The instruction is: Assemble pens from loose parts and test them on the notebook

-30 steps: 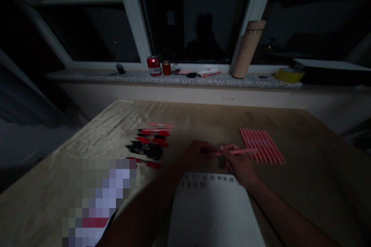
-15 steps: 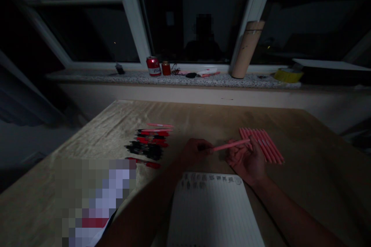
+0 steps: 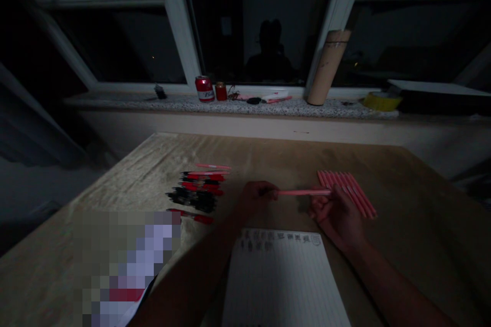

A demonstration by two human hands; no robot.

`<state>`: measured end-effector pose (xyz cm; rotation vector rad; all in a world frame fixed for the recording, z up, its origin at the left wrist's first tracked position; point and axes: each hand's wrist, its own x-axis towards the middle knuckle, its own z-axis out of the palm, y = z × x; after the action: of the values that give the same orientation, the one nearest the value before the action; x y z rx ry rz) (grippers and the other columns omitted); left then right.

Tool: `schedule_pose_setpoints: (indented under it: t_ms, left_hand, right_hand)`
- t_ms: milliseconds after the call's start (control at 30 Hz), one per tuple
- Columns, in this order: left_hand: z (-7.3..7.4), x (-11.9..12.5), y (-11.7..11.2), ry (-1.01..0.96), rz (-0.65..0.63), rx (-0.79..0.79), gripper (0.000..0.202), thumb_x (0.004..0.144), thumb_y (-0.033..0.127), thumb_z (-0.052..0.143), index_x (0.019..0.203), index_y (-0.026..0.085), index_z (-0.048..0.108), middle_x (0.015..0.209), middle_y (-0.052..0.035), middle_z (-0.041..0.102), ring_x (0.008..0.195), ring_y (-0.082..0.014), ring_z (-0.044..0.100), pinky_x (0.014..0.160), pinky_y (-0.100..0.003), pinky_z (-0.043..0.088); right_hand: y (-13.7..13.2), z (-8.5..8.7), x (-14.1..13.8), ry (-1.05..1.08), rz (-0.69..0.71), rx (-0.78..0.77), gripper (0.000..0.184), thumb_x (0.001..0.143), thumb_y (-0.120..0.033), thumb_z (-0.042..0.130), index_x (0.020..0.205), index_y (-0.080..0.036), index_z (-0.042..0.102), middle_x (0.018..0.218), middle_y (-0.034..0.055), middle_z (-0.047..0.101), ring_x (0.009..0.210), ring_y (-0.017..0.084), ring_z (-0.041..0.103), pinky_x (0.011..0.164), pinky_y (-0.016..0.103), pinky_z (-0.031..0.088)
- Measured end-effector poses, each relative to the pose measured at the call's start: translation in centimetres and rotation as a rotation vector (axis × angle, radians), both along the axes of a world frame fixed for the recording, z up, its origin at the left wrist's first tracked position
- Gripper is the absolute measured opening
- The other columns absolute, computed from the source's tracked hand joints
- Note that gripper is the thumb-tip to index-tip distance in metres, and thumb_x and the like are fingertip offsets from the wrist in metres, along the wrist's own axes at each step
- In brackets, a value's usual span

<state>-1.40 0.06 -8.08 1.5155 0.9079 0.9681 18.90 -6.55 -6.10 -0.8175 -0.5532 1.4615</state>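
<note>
A pink pen [image 3: 301, 192] is held level above the table, one end in each hand. My left hand [image 3: 261, 195] pinches its left end, fingers closed. At the other end, my right hand [image 3: 339, 212] grips it between thumb and fingers. Just behind the right hand lies a row of several pink pens [image 3: 358, 191], side by side. To the left of my left hand is a pile of black and red pens [image 3: 195, 198], with a pink pen [image 3: 213, 166] at its far side and a red pen [image 3: 194, 216] nearer me.
A lined notebook [image 3: 284, 281] with handwriting lies in front of me. On the windowsill [image 3: 172, 104] stand a red can [image 3: 204, 89], a small red jar [image 3: 221, 91], a tall tan cylinder [image 3: 329, 68] and a roll of yellow tape [image 3: 382, 101]. A blurred-out object [image 3: 141, 260] lies left.
The pink pen has turned from slanting up at the right to nearly level. My right hand has shifted slightly right and its fingers have curled in more.
</note>
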Motion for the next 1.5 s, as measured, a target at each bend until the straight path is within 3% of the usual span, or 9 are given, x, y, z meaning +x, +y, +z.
schedule_pose_setpoints:
  t_ms: [167, 433, 567, 700, 900, 1033, 1167, 1367, 1500]
  left_hand:
    - [0.3, -0.1, 0.1, -0.072, 0.07, -0.059, 0.028, 0.068, 0.037, 0.065, 0.078, 0.011, 0.067, 0.06, -0.0009, 0.059, 0.047, -0.0053, 0.04, 0.046, -0.018, 0.029]
    - [1.0, -0.2, 0.1, -0.19, 0.213, -0.109, 0.032, 0.067, 0.043, 0.065, 0.071, 0.012, 0.064, 0.059, 0.0006, 0.057, 0.049, -0.0054, 0.041, 0.046, -0.018, 0.031]
    - [1.7, -0.3, 0.0, -0.198, 0.26, -0.117, 0.033, 0.065, 0.045, 0.066, 0.066, 0.012, 0.061, 0.055, 0.0015, 0.054, 0.048, -0.0055, 0.041, 0.046, -0.018, 0.032]
    - [2.5, 0.0, -0.1, -0.158, 0.235, -0.122, 0.034, 0.066, 0.044, 0.067, 0.06, 0.012, 0.059, 0.05, 0.0028, 0.049, 0.047, -0.0053, 0.04, 0.045, -0.018, 0.031]
    - [3.8, 1.5, 0.6, -0.132, 0.142, -0.124, 0.037, 0.067, 0.046, 0.065, 0.056, 0.012, 0.057, 0.046, 0.0027, 0.047, 0.044, -0.0055, 0.04, 0.044, -0.019, 0.03]
    - [5.0, 4.8, 2.2, -0.169, 0.05, -0.189, 0.035, 0.063, 0.044, 0.068, 0.057, 0.011, 0.058, 0.048, 0.0019, 0.05, 0.042, -0.0055, 0.042, 0.043, -0.02, 0.032]
    - [5.9, 10.3, 4.4, -0.123, -0.027, -0.283, 0.031, 0.062, 0.038, 0.071, 0.058, 0.011, 0.057, 0.05, 0.002, 0.053, 0.039, -0.0049, 0.044, 0.042, -0.02, 0.034]
    - [5.6, 19.2, 7.1, 0.073, -0.145, -0.161, 0.023, 0.074, 0.024, 0.062, 0.057, 0.011, 0.056, 0.045, 0.003, 0.051, 0.037, -0.0049, 0.043, 0.042, -0.019, 0.032]
    - [4.6, 23.2, 8.5, 0.216, -0.187, -0.003, 0.022, 0.072, 0.024, 0.063, 0.056, 0.011, 0.056, 0.049, 0.0007, 0.053, 0.042, -0.0069, 0.047, 0.046, -0.02, 0.035]
  right_hand:
    - [-0.2, 0.4, 0.0, -0.232, -0.063, 0.023, 0.021, 0.069, -0.034, 0.069, 0.08, -0.016, 0.068, 0.056, -0.0002, 0.059, 0.045, 0.01, 0.047, 0.046, 0.024, 0.043]
    - [-0.6, -0.7, 0.3, -0.51, -0.004, 0.089, 0.031, 0.072, -0.038, 0.068, 0.093, -0.015, 0.067, 0.074, 0.005, 0.066, 0.052, 0.011, 0.052, 0.053, 0.026, 0.045]
    - [-1.6, -0.1, 0.4, -0.704, 0.091, 0.057, 0.036, 0.074, -0.043, 0.064, 0.095, -0.013, 0.067, 0.071, 0.0051, 0.066, 0.053, 0.012, 0.053, 0.05, 0.024, 0.041]
    - [-3.0, 0.4, 0.6, -0.91, 0.065, 0.011, 0.038, 0.073, -0.045, 0.063, 0.095, -0.014, 0.067, 0.062, 0.0016, 0.062, 0.05, 0.011, 0.05, 0.046, 0.022, 0.039]
    - [-4.2, -0.5, 2.4, -1.059, 0.053, 0.061, 0.027, 0.073, -0.041, 0.063, 0.081, -0.016, 0.07, 0.058, 0.0012, 0.061, 0.05, 0.012, 0.052, 0.046, 0.023, 0.039]
    - [-4.9, -0.2, 4.2, -1.164, 0.006, 0.101, 0.024, 0.076, -0.039, 0.06, 0.077, -0.017, 0.07, 0.065, 0.0042, 0.066, 0.058, 0.016, 0.058, 0.05, 0.024, 0.043]
    - [-5.6, 0.2, 6.4, -1.214, -0.062, 0.071, 0.025, 0.077, -0.039, 0.057, 0.08, -0.017, 0.068, 0.073, 0.0048, 0.069, 0.065, 0.019, 0.062, 0.055, 0.025, 0.046]
    - [-6.0, 1.4, 9.7, -1.414, -0.221, -0.031, 0.028, 0.08, -0.041, 0.051, 0.077, -0.017, 0.067, 0.069, 0.004, 0.068, 0.06, 0.018, 0.062, 0.051, 0.024, 0.043]
    - [-5.8, 2.2, 11.2, -1.473, -0.265, -0.088, 0.03, 0.082, -0.042, 0.048, 0.078, -0.018, 0.067, 0.071, 0.0059, 0.07, 0.062, 0.02, 0.065, 0.054, 0.026, 0.043]
